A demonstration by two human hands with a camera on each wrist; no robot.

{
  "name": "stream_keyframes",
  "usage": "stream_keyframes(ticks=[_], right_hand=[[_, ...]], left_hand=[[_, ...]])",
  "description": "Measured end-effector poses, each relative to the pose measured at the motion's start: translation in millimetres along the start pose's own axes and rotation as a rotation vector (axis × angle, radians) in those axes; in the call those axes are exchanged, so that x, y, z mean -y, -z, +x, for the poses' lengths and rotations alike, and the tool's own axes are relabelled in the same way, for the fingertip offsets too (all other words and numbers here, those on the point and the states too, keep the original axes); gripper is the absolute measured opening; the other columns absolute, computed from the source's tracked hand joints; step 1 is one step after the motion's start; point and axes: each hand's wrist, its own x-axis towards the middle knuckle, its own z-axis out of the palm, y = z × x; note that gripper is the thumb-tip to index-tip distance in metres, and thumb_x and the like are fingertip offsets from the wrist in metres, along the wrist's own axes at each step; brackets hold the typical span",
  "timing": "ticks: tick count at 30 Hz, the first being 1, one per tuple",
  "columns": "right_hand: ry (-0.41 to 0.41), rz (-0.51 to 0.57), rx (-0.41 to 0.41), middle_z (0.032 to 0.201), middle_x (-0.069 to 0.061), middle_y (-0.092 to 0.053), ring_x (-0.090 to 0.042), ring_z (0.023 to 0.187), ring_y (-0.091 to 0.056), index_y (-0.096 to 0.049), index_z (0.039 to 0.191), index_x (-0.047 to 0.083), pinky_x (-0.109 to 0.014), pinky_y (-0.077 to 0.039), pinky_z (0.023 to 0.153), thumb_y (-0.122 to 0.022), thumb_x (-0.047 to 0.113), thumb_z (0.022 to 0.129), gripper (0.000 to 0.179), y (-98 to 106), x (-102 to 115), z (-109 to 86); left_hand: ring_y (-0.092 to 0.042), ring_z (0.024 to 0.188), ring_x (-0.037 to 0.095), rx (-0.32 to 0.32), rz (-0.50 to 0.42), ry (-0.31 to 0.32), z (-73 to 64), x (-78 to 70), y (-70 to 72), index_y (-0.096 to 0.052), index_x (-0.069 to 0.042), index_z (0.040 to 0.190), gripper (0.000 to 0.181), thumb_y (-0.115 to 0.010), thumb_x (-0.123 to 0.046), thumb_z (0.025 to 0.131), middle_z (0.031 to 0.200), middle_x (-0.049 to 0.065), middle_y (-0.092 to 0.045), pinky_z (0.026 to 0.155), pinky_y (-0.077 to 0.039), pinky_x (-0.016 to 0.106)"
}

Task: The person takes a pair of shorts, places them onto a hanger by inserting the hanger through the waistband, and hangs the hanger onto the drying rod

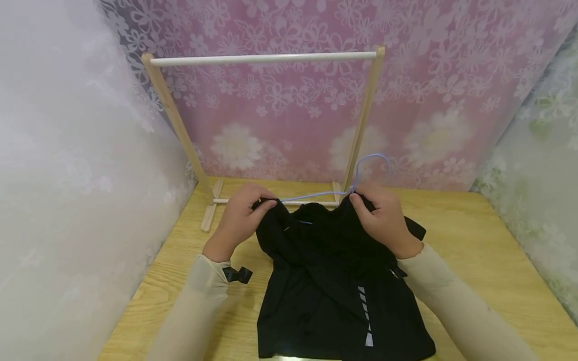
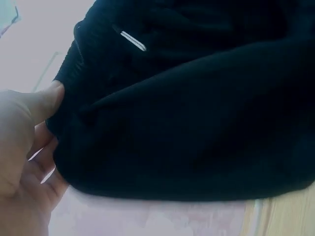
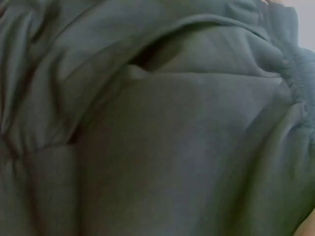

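Black shorts with a gathered elastic waist hang between both hands, their lower part spread toward me over the table. My left hand pinches the waistband at its left end, thumb on the near side; the left wrist view shows the same hand and a white-tipped drawstring. At the other end of the waist, my right hand grips the fabric together with the neck of a light-blue hanger. The hanger's hook rises above that hand, while its lower part is hidden by the shorts. Dark folded cloth fills the right wrist view.
Behind the shorts stands a rack with wooden posts and a white top bar. The rack's feet rest on the wood-grain table. Floral-patterned walls close in the back and sides.
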Motion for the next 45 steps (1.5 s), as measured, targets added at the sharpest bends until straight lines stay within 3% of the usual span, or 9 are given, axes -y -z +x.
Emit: stream_keyframes(ticks=[5, 15, 22, 29, 37, 41, 45], right_hand=[[0.001, -0.014, 0.038, 0.089, -0.003, -0.068, -0.015, 0.077, -0.058, -0.073, 0.098, 0.007, -0.029, -0.046, 0.074, -0.066, 0.003, 0.096, 0.008, -9, 10, 2.4], [-0.049, 0.007, 0.066, 0.095, -0.003, -0.071, -0.016, 0.085, -0.064, -0.075, 0.099, 0.008, -0.032, -0.051, 0.079, -0.068, 0.006, 0.097, 0.007, -26, 13, -5.2], [-0.022, 0.016, 0.018, 0.092, -0.005, -0.071, -0.017, 0.08, -0.063, -0.074, 0.099, 0.007, -0.033, -0.052, 0.074, -0.068, 0.002, 0.095, 0.008, -35, 13, -8.7], [-0.023, 0.029, 0.018, 0.092, -0.004, -0.069, -0.018, 0.08, -0.062, -0.074, 0.1, 0.006, -0.033, -0.05, 0.075, -0.067, 0.009, 0.1, 0.008, -39, 18, -9.1], [0.01, 0.024, 0.031, 0.087, 0.001, -0.067, -0.012, 0.073, -0.058, -0.075, 0.099, 0.009, -0.031, -0.049, 0.068, -0.069, 0.006, 0.097, 0.007, -42, 21, -7.8], [0.01, 0.017, 0.048, 0.086, 0.001, -0.067, -0.011, 0.071, -0.055, -0.075, 0.1, 0.01, -0.031, -0.049, 0.065, -0.067, 0.009, 0.099, 0.008, -42, 20, -8.5], [0.0, -0.004, 0.052, 0.088, 0.0, -0.067, -0.012, 0.072, -0.057, -0.074, 0.101, 0.007, -0.033, -0.049, 0.066, -0.067, 0.011, 0.1, 0.008, -40, 17, -10.2]], left_hand=[[-0.062, 0.098, 0.015, 0.048, -0.068, -0.035, 5.6, -10.8, -8.8, -0.076, -0.016, 0.107, 0.009, -0.07, -0.019, 0.1, 0.106, -0.003, -0.07, 0.087, -0.051, 0.037], [-0.061, 0.097, 0.016, 0.022, -0.083, -0.05, 4.0, -15.4, -24.4, -0.075, -0.015, 0.105, 0.007, -0.071, -0.015, 0.099, 0.103, -0.004, -0.069, 0.089, -0.05, 0.038], [-0.062, 0.099, 0.017, 0.01, -0.087, -0.043, 7.8, -21.0, -33.9, -0.073, -0.013, 0.108, 0.009, -0.07, -0.015, 0.1, 0.104, -0.001, -0.07, 0.09, -0.051, 0.039], [-0.061, 0.1, 0.018, -0.009, -0.092, -0.073, 13.2, -26.0, -41.4, -0.072, -0.011, 0.109, 0.01, -0.07, -0.014, 0.1, 0.105, 0.001, -0.069, 0.093, -0.05, 0.038], [-0.06, 0.1, 0.016, 0.024, -0.139, -0.112, 17.2, -30.9, -48.7, -0.071, -0.013, 0.109, 0.009, -0.069, -0.014, 0.101, 0.107, 0.0, -0.068, 0.092, -0.049, 0.036], [-0.057, 0.1, 0.015, 0.058, -0.147, -0.088, 16.0, -31.7, -53.2, -0.069, -0.013, 0.114, 0.012, -0.067, -0.015, 0.102, 0.112, -0.001, -0.065, 0.09, -0.048, 0.035], [-0.054, 0.102, 0.015, 0.119, -0.141, -0.005, 12.7, -31.9, -54.0, -0.06, -0.012, 0.131, 0.03, -0.068, -0.017, 0.102, 0.126, 0.003, -0.057, 0.091, -0.05, 0.037]])
